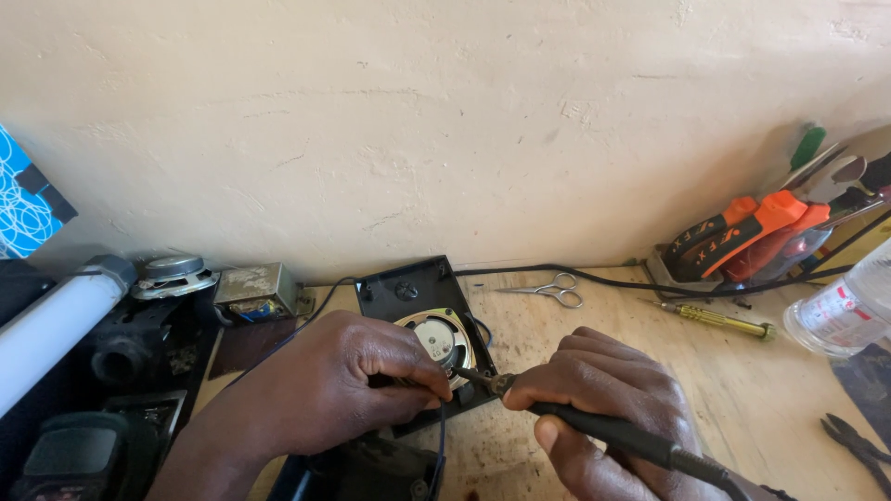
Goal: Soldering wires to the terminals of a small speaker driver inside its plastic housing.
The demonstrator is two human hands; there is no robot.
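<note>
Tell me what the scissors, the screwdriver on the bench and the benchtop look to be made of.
Scissors: bare metal, silvery and glinting all over, loops included. Screwdriver: handle looks like brass or gold-toned metal, shiny yellow with ridged bands; the dark tip is too small to judge. Benchtop: unfinished wood, probably plywood, pale and matte with visible grain and scuffs.

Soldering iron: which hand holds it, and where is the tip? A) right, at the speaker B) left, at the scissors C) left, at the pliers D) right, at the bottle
A: the right hand grips the soldering iron, tip at the speaker.
</note>
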